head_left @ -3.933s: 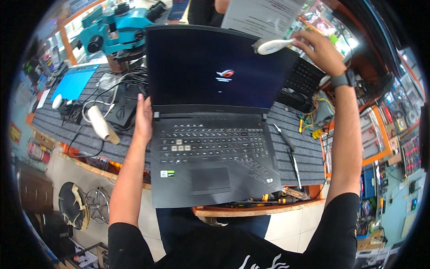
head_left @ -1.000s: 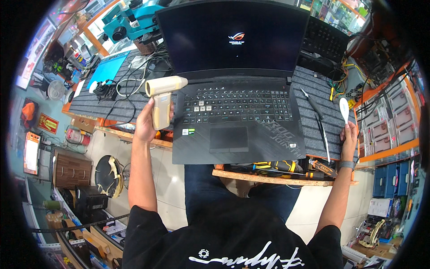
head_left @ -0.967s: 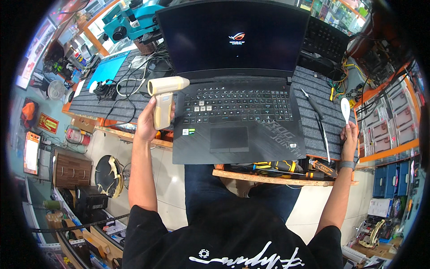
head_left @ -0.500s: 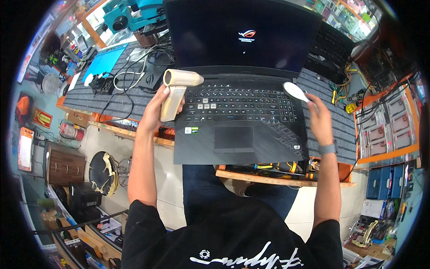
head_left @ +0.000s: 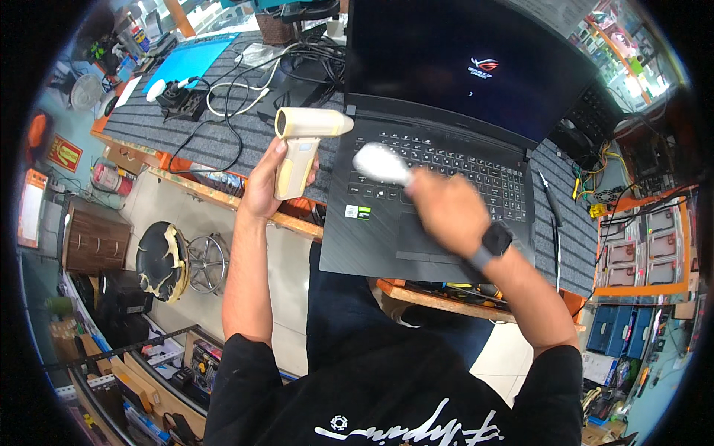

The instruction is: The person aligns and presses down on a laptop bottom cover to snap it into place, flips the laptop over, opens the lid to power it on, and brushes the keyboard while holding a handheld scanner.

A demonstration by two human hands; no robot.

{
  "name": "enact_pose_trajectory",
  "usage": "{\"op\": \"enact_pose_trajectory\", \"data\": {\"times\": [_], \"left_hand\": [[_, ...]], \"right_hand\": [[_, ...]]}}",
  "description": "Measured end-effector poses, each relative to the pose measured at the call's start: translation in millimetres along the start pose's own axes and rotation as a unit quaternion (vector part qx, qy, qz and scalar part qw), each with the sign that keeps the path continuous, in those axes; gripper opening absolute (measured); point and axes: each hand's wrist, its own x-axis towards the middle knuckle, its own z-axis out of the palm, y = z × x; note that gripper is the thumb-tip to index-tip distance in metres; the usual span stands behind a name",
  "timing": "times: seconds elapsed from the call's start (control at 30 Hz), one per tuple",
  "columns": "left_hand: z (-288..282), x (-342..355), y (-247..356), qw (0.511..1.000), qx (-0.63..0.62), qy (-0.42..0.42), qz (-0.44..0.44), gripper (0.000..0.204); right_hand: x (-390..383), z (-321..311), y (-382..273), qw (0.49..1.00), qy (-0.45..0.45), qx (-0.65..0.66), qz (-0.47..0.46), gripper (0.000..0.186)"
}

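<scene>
My left hand (head_left: pixel 264 182) grips a cream, gun-shaped handheld blower (head_left: pixel 298 160) by its handle, its nozzle pointing right over the laptop's left edge. In my right hand (head_left: pixel 451 212) is a white brush (head_left: pixel 381 163) with an oval head, smeared by motion; its bristles cannot be made out. The brush head is over the left part of the keyboard, and whether it touches the keys I cannot tell. The black laptop (head_left: pixel 357 245) stands open on the bench, its dark screen (head_left: pixel 454 67) lit with a small logo. My right hand and wrist hide part of the keys and touchpad.
Black and white cables (head_left: pixel 242 104) tangle behind the blower, near a blue mat (head_left: pixel 195 59). A dark pen-like tool (head_left: pixel 550 199) lies right of the laptop. Below the bench edge an open drawer (head_left: pixel 446 295) holds tools. A worn round stool (head_left: pixel 160 260) stands at left.
My right hand has swept the brush leftward across the keyboard, from its right side to its left. The laptop sits further right in view. My left hand still holds the blower.
</scene>
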Motion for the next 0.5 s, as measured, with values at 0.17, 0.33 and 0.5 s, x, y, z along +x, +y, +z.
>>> {"op": "enact_pose_trajectory", "data": {"times": [0.17,0.33,0.5], "left_hand": [[-2.1,-4.3,-0.1,1.000,-0.027,0.003,0.001,0.049],[-4.8,-4.6,-2.7,1.000,-0.008,0.013,-0.014,0.052],[0.4,-9.4,-7.2,0.996,-0.003,0.084,-0.037,0.055]], "right_hand": [[4.4,-6.4,5.3,0.997,0.034,-0.006,0.071,0.017],[-13.0,-6.4,-55.0,0.998,-0.020,0.044,-0.029,0.020],[-11.0,-7.1,-23.8,0.990,0.009,0.012,0.144,0.022]]}}
